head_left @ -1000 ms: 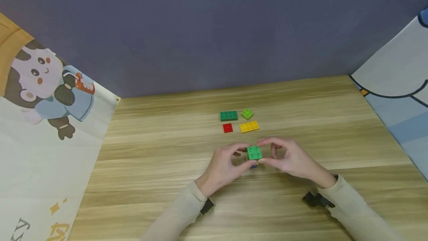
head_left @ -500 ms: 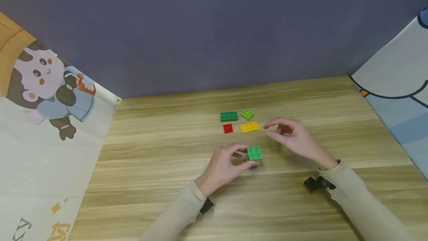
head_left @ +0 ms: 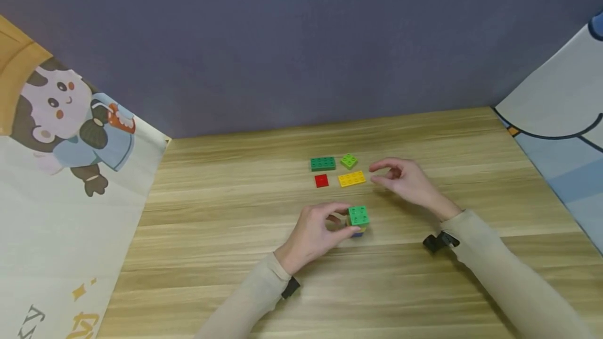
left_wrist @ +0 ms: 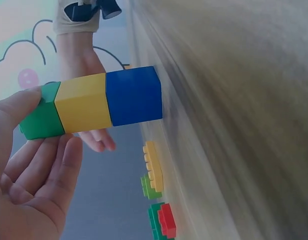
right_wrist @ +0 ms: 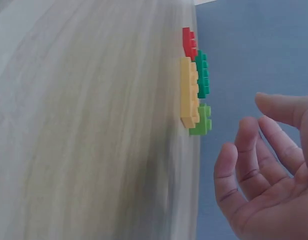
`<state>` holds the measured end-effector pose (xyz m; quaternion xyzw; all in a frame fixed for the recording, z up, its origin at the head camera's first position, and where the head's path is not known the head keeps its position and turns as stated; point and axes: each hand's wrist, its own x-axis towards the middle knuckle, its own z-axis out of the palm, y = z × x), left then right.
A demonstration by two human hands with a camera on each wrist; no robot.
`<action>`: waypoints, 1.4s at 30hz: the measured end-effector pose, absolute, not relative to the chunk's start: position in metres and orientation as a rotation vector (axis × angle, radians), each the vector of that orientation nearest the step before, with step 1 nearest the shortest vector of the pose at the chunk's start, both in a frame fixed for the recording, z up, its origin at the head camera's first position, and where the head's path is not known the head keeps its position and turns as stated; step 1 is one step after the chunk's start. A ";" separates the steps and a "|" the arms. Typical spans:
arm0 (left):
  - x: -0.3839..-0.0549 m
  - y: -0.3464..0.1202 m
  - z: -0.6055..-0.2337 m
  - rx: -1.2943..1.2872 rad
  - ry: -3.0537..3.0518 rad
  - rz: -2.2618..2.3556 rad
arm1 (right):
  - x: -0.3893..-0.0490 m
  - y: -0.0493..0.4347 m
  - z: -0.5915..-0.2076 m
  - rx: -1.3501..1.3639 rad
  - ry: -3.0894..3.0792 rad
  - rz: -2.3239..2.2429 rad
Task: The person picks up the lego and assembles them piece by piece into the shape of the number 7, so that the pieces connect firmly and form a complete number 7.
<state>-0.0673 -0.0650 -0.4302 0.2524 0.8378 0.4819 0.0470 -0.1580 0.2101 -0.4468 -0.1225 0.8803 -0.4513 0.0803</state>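
Note:
My left hand holds a stack of building bricks upright on the table, thumb and fingers at its green top brick. In the left wrist view, a yellow brick sits under the green one and a blue brick forms the bottom. My right hand hovers just right of a flat yellow brick, fingers loosely bent and holding nothing. Behind that brick lies a small lime green brick. To its left are a red brick and a long dark green brick.
The loose bricks lie grouped on a wood-grain table, beyond the stack. A dark panel rises along the table's back edge. Printed panels stand at the left and right sides.
My right hand has left the stack and moved away to beside the flat yellow brick. The left hand stays on the stack, and the loose bricks keep their places.

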 end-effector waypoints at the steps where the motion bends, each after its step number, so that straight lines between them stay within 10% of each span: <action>1: -0.067 -0.065 -0.430 0.772 2.563 1.456 | -0.159 0.209 -0.448 -0.359 2.631 -1.344; 42: -0.071 -0.066 -0.436 0.836 2.606 1.384 | -0.187 0.190 -0.474 -0.319 2.584 -1.183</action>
